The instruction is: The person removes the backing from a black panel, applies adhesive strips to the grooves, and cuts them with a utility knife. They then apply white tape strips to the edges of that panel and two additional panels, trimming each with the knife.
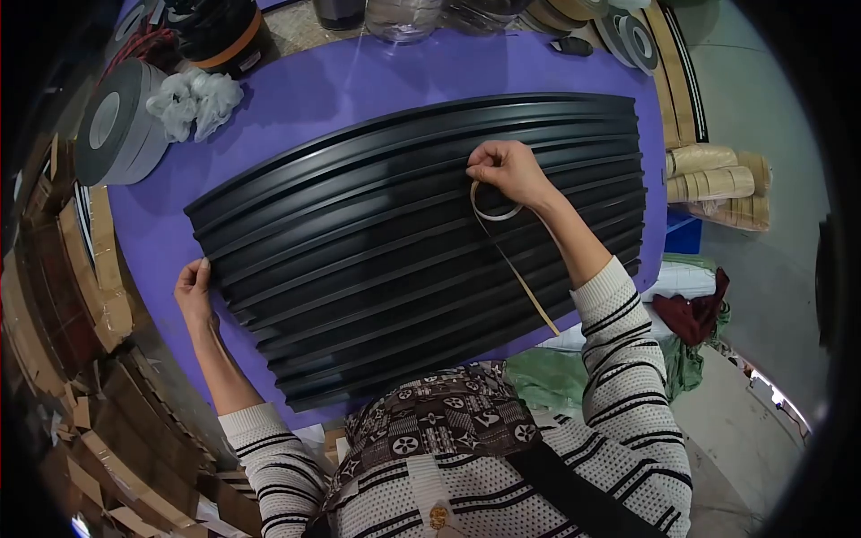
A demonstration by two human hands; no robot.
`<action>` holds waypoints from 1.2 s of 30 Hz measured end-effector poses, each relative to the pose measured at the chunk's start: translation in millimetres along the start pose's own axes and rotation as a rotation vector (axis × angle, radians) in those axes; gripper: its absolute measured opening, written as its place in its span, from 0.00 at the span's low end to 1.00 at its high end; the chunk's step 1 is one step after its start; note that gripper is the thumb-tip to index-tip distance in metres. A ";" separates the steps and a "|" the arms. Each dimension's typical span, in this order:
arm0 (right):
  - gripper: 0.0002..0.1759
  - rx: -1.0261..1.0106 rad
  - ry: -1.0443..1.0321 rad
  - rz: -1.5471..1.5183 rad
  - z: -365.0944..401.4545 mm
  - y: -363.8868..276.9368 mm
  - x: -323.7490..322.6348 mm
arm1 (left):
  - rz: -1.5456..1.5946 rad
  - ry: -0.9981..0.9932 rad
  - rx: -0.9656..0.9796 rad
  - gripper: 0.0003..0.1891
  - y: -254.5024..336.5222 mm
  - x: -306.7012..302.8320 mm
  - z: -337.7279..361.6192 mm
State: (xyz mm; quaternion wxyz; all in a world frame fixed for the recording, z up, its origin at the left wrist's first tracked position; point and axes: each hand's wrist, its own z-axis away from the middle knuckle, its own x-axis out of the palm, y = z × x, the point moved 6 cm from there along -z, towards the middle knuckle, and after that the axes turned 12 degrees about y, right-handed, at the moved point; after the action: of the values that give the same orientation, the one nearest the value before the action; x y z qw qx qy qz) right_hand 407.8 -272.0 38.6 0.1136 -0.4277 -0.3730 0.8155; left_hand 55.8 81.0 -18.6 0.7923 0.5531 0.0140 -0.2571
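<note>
Long black ribbed strips lie side by side across a purple table top. At their left ends, my left hand has its fingers pinched together against the edge of one strip; whether anything small is between them is hidden. Over the upper middle of the strips, my right hand pinches a thin strip of tape. The tape curls in a loop below my fingers, and its tan tail hangs toward the near edge of the table.
Big grey tape rolls and a crumpled clear plastic bag sit at the table's left. More rolls, jars and a black tub with an orange band line the back. Cardboard boxes are stacked at left; wrapped bundles lie right.
</note>
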 end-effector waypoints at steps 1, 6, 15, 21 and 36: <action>0.07 0.005 0.000 -0.005 -0.7 -1.3 1.9 | -0.006 -0.003 0.000 0.07 -0.1 0.2 0.2; 0.07 -0.014 0.104 0.300 -3.6 -13.0 0.9 | -0.011 0.005 0.011 0.06 -1.8 -2.6 -2.1; 0.06 -0.005 0.088 0.407 -5.9 -18.2 3.1 | -0.038 0.004 0.012 0.06 -2.0 -3.4 -1.7; 0.06 -0.044 0.096 0.461 -6.5 -19.5 4.4 | -0.340 0.148 0.197 0.08 17.0 -3.6 -1.2; 0.16 -0.025 0.035 0.567 -2.9 -29.6 4.7 | -0.283 -0.299 1.049 0.06 81.0 329.9 159.9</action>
State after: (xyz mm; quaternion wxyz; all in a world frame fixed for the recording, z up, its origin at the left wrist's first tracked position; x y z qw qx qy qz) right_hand 403.3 -247.6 55.7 -0.1179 -0.5304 -0.2468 0.8024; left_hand 334.3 -168.8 12.7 0.3624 0.8232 -0.1540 -0.4089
